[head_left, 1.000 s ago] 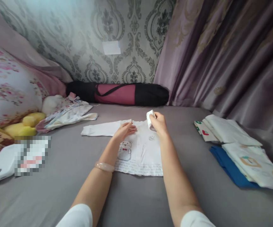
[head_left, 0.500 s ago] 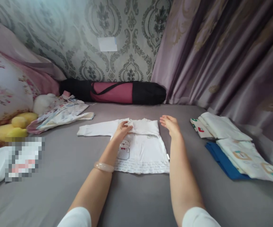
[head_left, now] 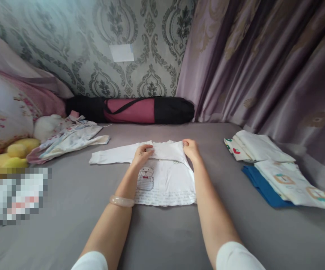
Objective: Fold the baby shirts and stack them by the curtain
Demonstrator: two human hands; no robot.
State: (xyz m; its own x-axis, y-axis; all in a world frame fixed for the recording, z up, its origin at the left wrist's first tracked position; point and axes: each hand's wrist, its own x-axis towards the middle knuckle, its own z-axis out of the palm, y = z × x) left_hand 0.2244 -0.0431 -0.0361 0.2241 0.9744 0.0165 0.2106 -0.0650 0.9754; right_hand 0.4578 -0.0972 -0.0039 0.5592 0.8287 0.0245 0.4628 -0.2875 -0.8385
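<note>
A small white long-sleeved shirt [head_left: 165, 180] with a bear print lies flat on the grey bed sheet [head_left: 162, 232]. Its right sleeve is folded across the chest along the top. Its left sleeve stretches out to the left. My left hand [head_left: 142, 153], with a pale bangle [head_left: 121, 201] on the wrist, presses curled fingers on the end of the folded sleeve. My right hand [head_left: 190, 149] is closed on the shirt's top right corner at the shoulder.
Folded clothes [head_left: 263, 148] lie at the right, with a blue cloth [head_left: 259, 183] under a patterned one [head_left: 294, 182]. A black and pink bag [head_left: 134, 110] lies along the wall. Loose garments [head_left: 69, 137], a yellow plush [head_left: 16, 150] and a floral pillow [head_left: 2, 108] are at the left.
My right hand laid the sleeve it held across the shirt, let go, moved off to the right, then came back onto the top right corner. My left hand stayed on the shirt.
</note>
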